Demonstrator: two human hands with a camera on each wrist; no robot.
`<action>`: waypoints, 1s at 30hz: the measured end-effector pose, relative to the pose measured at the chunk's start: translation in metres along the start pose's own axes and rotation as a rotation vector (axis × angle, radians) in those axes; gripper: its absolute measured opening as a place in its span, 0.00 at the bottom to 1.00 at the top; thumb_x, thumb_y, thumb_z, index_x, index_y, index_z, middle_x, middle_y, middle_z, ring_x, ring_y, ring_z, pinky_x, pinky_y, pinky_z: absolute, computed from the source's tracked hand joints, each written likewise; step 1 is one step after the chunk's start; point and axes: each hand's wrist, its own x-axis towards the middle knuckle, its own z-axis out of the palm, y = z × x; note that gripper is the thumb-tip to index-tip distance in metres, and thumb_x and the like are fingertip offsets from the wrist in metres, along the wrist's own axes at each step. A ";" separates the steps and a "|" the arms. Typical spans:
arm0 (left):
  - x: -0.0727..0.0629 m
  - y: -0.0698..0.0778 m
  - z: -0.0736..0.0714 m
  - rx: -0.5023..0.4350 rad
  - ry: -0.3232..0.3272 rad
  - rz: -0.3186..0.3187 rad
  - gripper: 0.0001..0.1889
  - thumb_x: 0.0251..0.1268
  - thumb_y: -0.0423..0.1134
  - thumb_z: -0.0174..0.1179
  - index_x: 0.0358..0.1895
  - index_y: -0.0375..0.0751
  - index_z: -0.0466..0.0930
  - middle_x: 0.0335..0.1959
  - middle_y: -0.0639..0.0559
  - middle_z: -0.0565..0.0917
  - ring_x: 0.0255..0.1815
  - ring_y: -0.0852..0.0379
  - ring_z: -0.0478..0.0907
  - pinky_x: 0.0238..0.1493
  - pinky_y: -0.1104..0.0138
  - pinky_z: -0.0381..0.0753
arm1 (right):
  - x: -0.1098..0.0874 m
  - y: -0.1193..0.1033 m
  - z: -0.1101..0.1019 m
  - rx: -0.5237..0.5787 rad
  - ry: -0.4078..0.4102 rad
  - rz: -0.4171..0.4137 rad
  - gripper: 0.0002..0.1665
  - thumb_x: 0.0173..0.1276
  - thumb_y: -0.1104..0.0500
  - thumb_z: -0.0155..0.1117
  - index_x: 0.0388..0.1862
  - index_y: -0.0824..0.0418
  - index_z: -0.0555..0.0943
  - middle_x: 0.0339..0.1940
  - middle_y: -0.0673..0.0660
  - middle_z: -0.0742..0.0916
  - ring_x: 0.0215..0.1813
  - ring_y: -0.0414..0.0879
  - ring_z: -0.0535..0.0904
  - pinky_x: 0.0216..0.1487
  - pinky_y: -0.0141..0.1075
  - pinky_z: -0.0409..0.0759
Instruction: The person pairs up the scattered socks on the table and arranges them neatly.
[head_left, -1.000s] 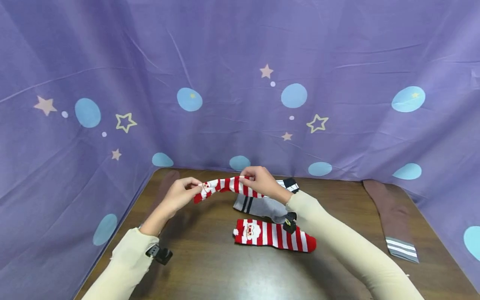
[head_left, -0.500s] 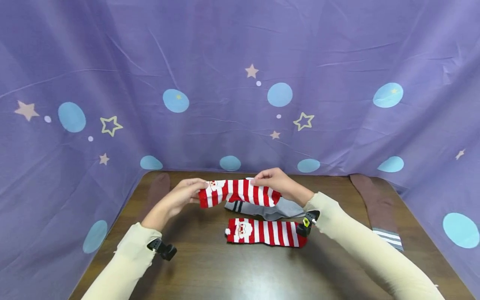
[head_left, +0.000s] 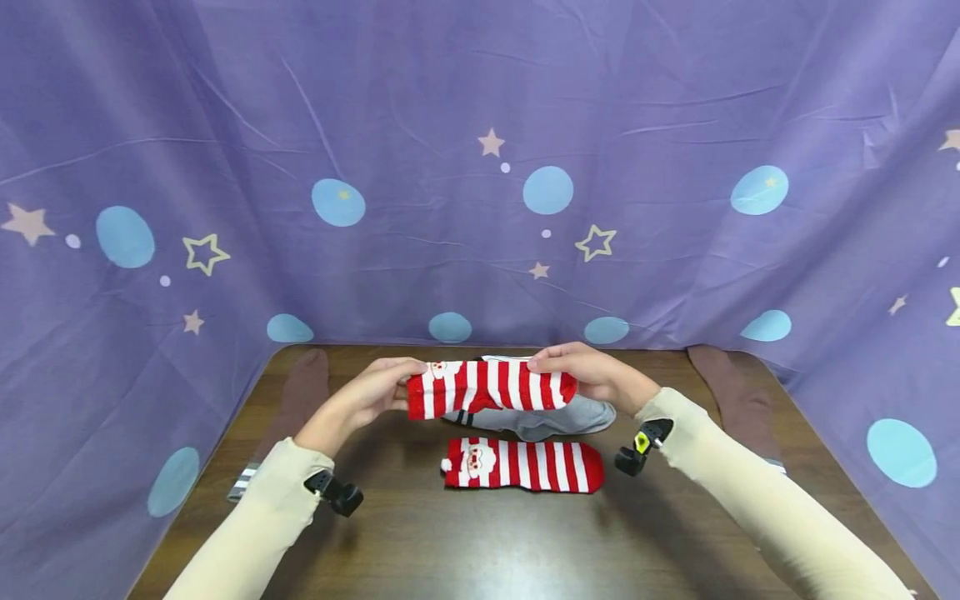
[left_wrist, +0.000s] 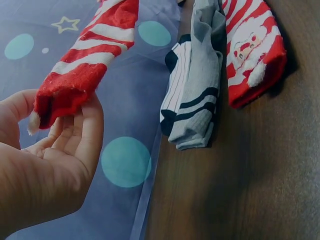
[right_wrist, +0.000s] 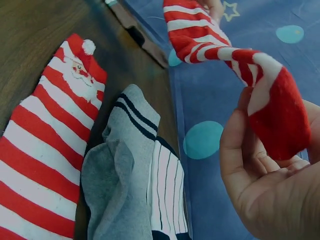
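Observation:
Both hands hold a red-and-white striped sock (head_left: 491,387) with a Santa face, stretched sideways in the air above the table. My left hand (head_left: 378,392) pinches its cuff end, thumb on top and fingers beneath; the left wrist view shows the red cuff opening (left_wrist: 65,102) between thumb and fingers. At the other end, my right hand (head_left: 588,371) grips the sock near its red toe (right_wrist: 282,120). A matching striped Santa sock (head_left: 525,465) lies flat on the table, nearer the body. Behind it is a grey sock (head_left: 551,419) with dark bands, partly covered by the raised sock in the head view.
A white sock with dark lines (right_wrist: 167,187) lies beside the grey one. Brown socks with grey-and-white striped cuffs lie at the table's left (head_left: 303,396) and right (head_left: 731,396). A purple patterned curtain (head_left: 480,167) encloses the wooden table (head_left: 420,533).
The raised sock has been turned and spread flatter, its striped side now facing me. My right hand has shifted right toward the toe, and the head view has turned slightly right.

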 end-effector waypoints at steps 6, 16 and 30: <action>0.004 -0.001 0.001 -0.028 -0.031 -0.011 0.11 0.76 0.37 0.51 0.36 0.51 0.82 0.28 0.58 0.86 0.30 0.62 0.84 0.37 0.67 0.85 | -0.006 0.001 -0.010 0.058 -0.026 0.022 0.07 0.76 0.61 0.58 0.46 0.55 0.83 0.40 0.50 0.87 0.42 0.41 0.83 0.43 0.34 0.83; 0.011 -0.007 0.002 0.008 -0.156 0.003 0.06 0.77 0.34 0.51 0.48 0.43 0.77 0.34 0.59 0.87 0.33 0.62 0.85 0.39 0.67 0.85 | -0.021 0.002 -0.029 0.088 -0.077 0.064 0.10 0.75 0.68 0.55 0.46 0.59 0.83 0.39 0.49 0.89 0.43 0.40 0.85 0.46 0.32 0.85; 0.018 -0.008 0.012 -0.006 -0.181 -0.022 0.17 0.72 0.33 0.55 0.61 0.32 0.71 0.41 0.57 0.87 0.40 0.59 0.87 0.47 0.62 0.86 | -0.039 0.006 -0.050 0.055 -0.059 0.138 0.09 0.79 0.62 0.53 0.45 0.54 0.82 0.37 0.48 0.89 0.41 0.40 0.85 0.46 0.34 0.84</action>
